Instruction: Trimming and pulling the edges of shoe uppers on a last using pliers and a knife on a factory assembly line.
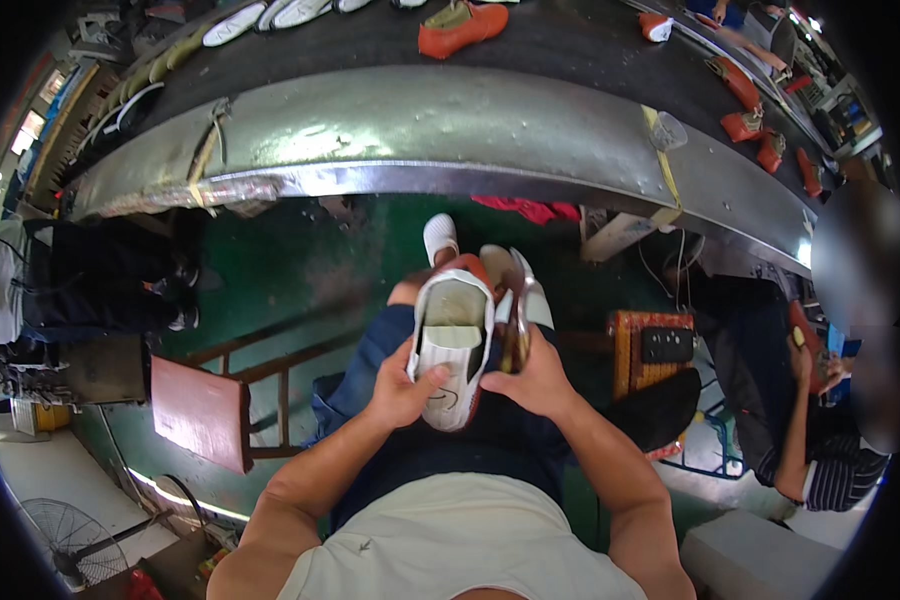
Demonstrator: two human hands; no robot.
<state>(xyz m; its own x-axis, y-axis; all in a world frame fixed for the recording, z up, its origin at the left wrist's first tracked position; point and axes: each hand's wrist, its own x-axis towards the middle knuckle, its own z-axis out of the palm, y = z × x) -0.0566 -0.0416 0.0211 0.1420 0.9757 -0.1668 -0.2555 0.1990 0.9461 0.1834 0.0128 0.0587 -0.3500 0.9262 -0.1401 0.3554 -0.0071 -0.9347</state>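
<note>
Above my lap I hold a shoe [454, 302] with its opening up and toe pointing away. A pale lining and a loose-looking white insole [450, 350] show inside; reddish-orange upper is visible at its far end. My left hand [402, 390] grips the near left side, thumb laid over the insole near the heel. On the other side my right hand [532, 378] is closed, its thumb at the shoe's right edge. Its fingers are wrapped round a brown, pale-edged thing [515, 325], blurred, perhaps a second shoe; its kind is unclear.
A metal-edged conveyor [390, 125] crosses ahead, carrying an orange shoe [460, 28], more orange shoes at right and several white soles [300, 12] at left. A brown stool [202, 412] stands left, a wooden seat [625, 370] right. Other people sit at both sides. A fan [70, 545] is lower left.
</note>
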